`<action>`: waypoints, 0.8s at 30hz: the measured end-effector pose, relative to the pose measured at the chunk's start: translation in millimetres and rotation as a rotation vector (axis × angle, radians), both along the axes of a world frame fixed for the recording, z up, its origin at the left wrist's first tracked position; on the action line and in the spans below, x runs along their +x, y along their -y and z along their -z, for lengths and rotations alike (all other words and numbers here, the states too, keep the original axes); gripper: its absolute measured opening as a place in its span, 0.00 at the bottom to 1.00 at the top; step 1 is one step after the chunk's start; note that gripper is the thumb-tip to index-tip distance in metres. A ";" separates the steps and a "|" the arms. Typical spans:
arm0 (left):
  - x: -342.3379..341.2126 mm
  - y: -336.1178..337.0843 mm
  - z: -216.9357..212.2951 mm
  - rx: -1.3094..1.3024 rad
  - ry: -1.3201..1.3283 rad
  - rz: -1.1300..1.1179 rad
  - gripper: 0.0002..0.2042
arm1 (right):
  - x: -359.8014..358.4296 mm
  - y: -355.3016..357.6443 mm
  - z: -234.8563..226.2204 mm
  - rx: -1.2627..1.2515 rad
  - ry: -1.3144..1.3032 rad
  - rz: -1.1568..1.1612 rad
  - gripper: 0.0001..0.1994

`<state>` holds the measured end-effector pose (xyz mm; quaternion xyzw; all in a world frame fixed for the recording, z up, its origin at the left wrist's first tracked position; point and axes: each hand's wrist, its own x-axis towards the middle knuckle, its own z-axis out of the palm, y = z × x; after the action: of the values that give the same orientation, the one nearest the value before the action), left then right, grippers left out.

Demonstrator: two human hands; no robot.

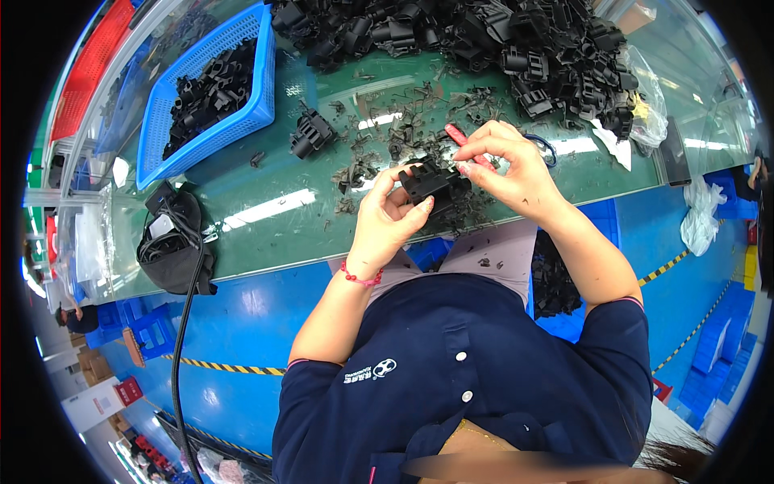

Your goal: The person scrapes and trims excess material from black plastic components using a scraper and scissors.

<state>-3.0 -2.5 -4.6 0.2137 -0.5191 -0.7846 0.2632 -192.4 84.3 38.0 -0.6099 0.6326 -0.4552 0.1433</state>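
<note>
My left hand [389,211] grips a black molded plastic part [430,184] above the near edge of the green work table. Thumb and fingers close around its left side. In my right hand [509,164] is a slim red-handled tool [456,135], pinched between thumb and fingers, just right of the part. The tool's working end cannot be made out. Black plastic scraps [403,137] lie scattered on the table beyond and beneath both hands. A single similar black part [311,133] rests apart, to the left of the scraps.
A large heap of black parts [484,36] covers the table's far side. At the left stands a blue basket [266,105] holding more parts. A black bag [181,266] with a cable sits at the near left edge. Clear plastic bags [649,113] lie far right.
</note>
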 end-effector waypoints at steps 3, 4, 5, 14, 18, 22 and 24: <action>-1.3 -0.9 -0.5 -0.104 0.022 -0.025 0.22 | 0.7 -0.8 1.7 -0.025 -0.026 -0.022 0.05; -1.8 -1.4 -1.1 -0.104 0.022 -0.026 0.22 | 0.9 -1.0 1.9 -0.024 -0.029 -0.028 0.05; -2.4 -1.9 -1.9 -0.178 0.029 -0.047 0.22 | 1.5 -0.8 2.0 -0.024 -0.030 -0.028 0.05; -2.5 -2.7 0.5 -0.465 0.097 -0.165 0.24 | 14.7 -2.8 1.2 0.134 0.221 0.096 0.13; -4.5 -4.8 1.2 -0.579 0.056 -0.190 0.27 | 18.1 0.1 19.7 0.125 0.559 -0.002 0.27; -5.7 -7.1 2.6 -0.653 0.072 -0.193 0.27 | 26.1 0.7 14.2 0.280 0.761 -0.073 0.28; -6.4 -7.9 4.0 -0.733 0.063 -0.217 0.27 | 28.3 2.0 19.1 0.218 0.929 -0.158 0.27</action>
<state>-9.4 5.4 -8.6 0.1831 -0.7473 -0.5078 0.3875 -164.1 82.3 18.9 -0.3698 0.4972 -0.5983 0.5080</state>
